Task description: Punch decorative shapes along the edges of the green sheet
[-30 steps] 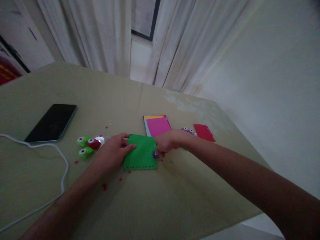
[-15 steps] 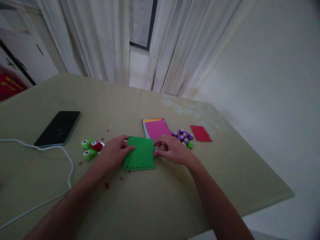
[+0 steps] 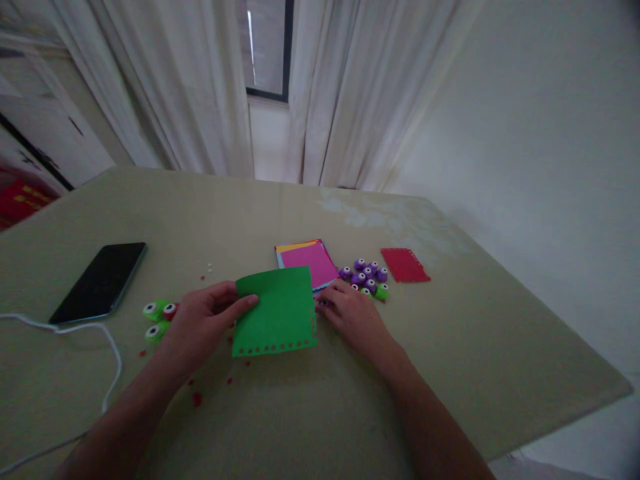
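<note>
My left hand [image 3: 210,317] pinches the left edge of a green sheet of paper [image 3: 275,310] between thumb and fingers, holding it slightly raised above the table. Small holes run along the sheet's bottom edge and up the lower part of its right edge. Just off that right edge, my right hand [image 3: 353,310] is closed around a small purple craft punch [image 3: 325,303], mostly hidden by the fingers. Beyond the right hand, several purple punches [image 3: 367,272] stand in a cluster with a green punch [image 3: 382,291]. Green and red punches [image 3: 156,310] sit behind the left hand.
A stack of coloured paper [image 3: 307,260] lies behind the green sheet. A red sheet with a punched edge [image 3: 404,265] is farther right. At left are a dark tablet [image 3: 103,280] and a white cable [image 3: 113,350]. Red paper bits [image 3: 197,399] dot the table [image 3: 300,427].
The green sheet has been lifted and tilted by my left hand. My right hand has drawn slightly away from its right edge with the purple punch. The view has shifted a little.
</note>
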`<state>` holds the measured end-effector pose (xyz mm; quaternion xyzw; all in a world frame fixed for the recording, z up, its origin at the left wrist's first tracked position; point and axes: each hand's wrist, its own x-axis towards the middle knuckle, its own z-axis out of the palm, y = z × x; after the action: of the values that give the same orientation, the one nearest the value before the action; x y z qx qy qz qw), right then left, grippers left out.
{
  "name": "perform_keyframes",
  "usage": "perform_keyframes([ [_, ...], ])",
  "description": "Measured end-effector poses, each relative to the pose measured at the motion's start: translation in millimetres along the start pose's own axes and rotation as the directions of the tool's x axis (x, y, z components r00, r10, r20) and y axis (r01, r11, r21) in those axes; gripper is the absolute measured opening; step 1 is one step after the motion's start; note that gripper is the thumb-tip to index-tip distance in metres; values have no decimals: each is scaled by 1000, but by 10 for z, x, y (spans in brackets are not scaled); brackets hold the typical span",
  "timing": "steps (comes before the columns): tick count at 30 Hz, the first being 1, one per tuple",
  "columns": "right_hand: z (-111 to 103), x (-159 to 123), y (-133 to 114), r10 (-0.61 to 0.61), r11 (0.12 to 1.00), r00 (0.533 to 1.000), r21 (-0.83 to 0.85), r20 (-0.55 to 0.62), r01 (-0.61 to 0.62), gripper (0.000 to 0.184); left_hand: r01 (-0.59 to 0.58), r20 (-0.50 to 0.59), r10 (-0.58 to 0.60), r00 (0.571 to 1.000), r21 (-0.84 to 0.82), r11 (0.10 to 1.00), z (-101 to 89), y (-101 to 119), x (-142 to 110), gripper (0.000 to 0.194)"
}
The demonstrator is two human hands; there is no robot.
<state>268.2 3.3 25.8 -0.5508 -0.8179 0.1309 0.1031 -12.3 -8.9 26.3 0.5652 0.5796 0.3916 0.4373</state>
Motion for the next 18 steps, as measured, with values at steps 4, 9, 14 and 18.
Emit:
perform_keyframes([
  [4, -4, -8, 3, 63, 998, 998, -17, -29, -64, 14, -4, -27, 3, 1000, -45, 999, 18, 72, -75, 31],
  [9, 5, -27, 44, 115, 993, 989, -21, -96, -117, 13, -37, -98, 26, 995, -109, 993, 11, 109, -158, 25],
  [14, -39, -25, 60, 49, 956, 961, 292, -273, 35, 22, -75, -129, 68, 989, -44, 996, -5, 111, -191, 23],
  [18, -28, -40, 3, 20, 712, 963, 680, -267, 174, 45, -47, -69, 49, 996, 27, 999, 25, 122, -180, 25],
])
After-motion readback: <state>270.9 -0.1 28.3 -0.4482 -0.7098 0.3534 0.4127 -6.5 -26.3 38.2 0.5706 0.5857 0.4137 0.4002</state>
